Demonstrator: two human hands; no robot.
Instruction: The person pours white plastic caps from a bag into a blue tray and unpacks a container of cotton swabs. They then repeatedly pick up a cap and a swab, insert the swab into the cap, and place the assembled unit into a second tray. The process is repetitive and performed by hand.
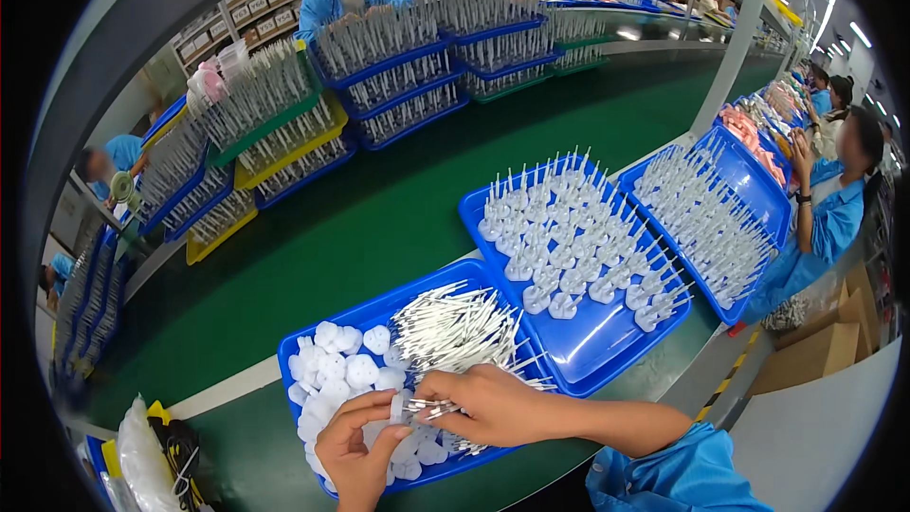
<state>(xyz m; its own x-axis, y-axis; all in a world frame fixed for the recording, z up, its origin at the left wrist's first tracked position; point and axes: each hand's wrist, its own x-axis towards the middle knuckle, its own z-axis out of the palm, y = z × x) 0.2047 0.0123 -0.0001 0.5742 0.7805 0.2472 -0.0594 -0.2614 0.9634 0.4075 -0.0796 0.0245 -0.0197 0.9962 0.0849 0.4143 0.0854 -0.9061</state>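
Between the thumb and fingers of my left hand (358,450) is a translucent white plastic disc (397,406), held on edge. My right hand (498,405) is closed round a small bunch of thin white sticks (431,408), whose ends meet or almost meet the disc; contact is hard to tell. Both hands are over a blue tray (287,360). Loose white discs (332,365) fill its left side, and a heap of white sticks (450,327) lies on its right. A second blue tray (588,356), to the right, carries rows of discs with sticks standing upright in them.
Another tray of upright sticks (701,213) stands farther right, near a co-worker in blue (820,228). Stacked trays (389,66) line the far side of the green table (379,199). A metal post (739,38) rises at right. Plastic bags (147,460) lie at lower left.
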